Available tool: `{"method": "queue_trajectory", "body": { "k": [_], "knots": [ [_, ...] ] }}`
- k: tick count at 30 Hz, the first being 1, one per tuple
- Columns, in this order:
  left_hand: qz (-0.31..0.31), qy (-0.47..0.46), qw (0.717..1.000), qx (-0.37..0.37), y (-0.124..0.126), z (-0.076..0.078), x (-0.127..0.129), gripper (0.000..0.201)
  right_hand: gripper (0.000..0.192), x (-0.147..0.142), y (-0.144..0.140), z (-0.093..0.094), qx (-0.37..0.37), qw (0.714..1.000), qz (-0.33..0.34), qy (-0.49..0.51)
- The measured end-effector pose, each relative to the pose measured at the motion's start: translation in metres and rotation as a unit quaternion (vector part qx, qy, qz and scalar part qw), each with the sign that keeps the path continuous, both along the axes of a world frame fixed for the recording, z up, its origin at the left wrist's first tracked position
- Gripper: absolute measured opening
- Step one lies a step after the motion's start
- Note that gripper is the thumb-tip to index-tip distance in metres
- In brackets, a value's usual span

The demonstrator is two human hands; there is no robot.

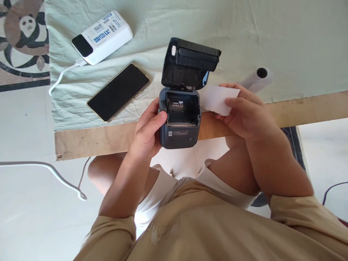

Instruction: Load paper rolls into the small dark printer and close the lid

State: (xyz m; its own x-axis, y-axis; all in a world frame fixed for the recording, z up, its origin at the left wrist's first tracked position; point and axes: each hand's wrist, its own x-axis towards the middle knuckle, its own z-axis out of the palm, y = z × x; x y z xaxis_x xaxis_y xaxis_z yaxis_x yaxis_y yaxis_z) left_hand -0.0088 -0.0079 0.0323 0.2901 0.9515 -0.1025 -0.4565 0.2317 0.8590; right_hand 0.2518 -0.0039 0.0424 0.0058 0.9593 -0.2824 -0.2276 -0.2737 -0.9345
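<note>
My left hand (pixel 149 127) grips a dark portable label printer (pixel 178 137) by its left side, thumb on the rim of the roll bay. The printer's lid (pixel 190 61) stands raised, and no roll shows inside the bay. In my right hand (pixel 243 108) is a small white piece of paper (pixel 217 99), pinched between thumb and fingers just right of the printer. Beyond that hand a paper roll (pixel 257 79) with a dark hollow core lies on the cloth.
A black-screened phone (pixel 119 92) and a white power bank (pixel 104 38) with a plugged-in cable (pixel 63 74) lie on the green cloth (pixel 299 47) to the left. The wooden table edge (pixel 95 139) runs under my hands. A white tube or cable (pixel 49 168) extends at lower left.
</note>
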Motion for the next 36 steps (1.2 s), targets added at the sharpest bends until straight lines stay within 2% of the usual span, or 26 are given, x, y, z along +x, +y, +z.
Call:
{"method": "queue_trajectory", "body": {
  "k": [3, 6, 10, 15, 19, 23, 26, 29, 31, 34, 36],
  "knots": [
    [0.016, 0.008, 1.000, 0.001, -0.001, -0.001, 0.000, 0.032, 0.044, -0.002, -0.004, 0.006, 0.002, 1.000, 0.019, 0.015],
    [0.020, 0.010, 1.000, 0.010, -0.001, -0.001, 0.000, 0.031, 0.056, -0.002, -0.005, 0.010, -0.012, 0.998, 0.035, 0.042],
    [0.027, 0.019, 0.999, 0.010, 0.000, 0.000, 0.002, 0.030, 0.052, -0.003, -0.002, 0.013, -0.055, 0.993, 0.030, 0.097],
    [0.039, 0.033, 0.998, 0.024, 0.001, 0.000, 0.003, 0.034, 0.050, -0.010, -0.004, 0.016, -0.016, 0.997, 0.025, 0.075],
    [0.028, 0.022, 0.999, 0.020, 0.001, 0.000, 0.003, 0.030, 0.063, -0.013, -0.004, 0.016, -0.022, 0.996, 0.016, 0.082],
    [0.028, 0.012, 0.999, 0.019, 0.000, -0.001, 0.004, 0.032, 0.045, -0.005, 0.003, 0.017, -0.031, 0.998, 0.043, 0.032],
    [0.032, 0.017, 0.999, 0.017, -0.002, -0.002, 0.005, 0.036, 0.051, -0.003, 0.008, 0.015, 0.007, 0.999, 0.046, -0.011],
    [0.036, 0.026, 0.999, 0.011, -0.003, -0.001, 0.006, 0.043, 0.062, -0.010, 0.007, 0.013, 0.056, 0.997, -0.013, -0.059],
    [0.038, 0.029, 0.999, 0.007, -0.003, 0.000, 0.007, 0.046, 0.060, -0.018, 0.003, 0.015, 0.089, 0.989, -0.034, -0.112],
    [0.038, 0.029, 0.999, 0.005, -0.004, 0.000, 0.006, 0.045, 0.058, -0.027, -0.003, 0.025, 0.141, 0.974, -0.006, -0.175],
    [0.034, 0.022, 0.999, 0.005, -0.004, 0.000, 0.006, 0.044, 0.062, -0.031, -0.006, 0.033, 0.208, 0.952, 0.025, -0.222]
  ]
}}
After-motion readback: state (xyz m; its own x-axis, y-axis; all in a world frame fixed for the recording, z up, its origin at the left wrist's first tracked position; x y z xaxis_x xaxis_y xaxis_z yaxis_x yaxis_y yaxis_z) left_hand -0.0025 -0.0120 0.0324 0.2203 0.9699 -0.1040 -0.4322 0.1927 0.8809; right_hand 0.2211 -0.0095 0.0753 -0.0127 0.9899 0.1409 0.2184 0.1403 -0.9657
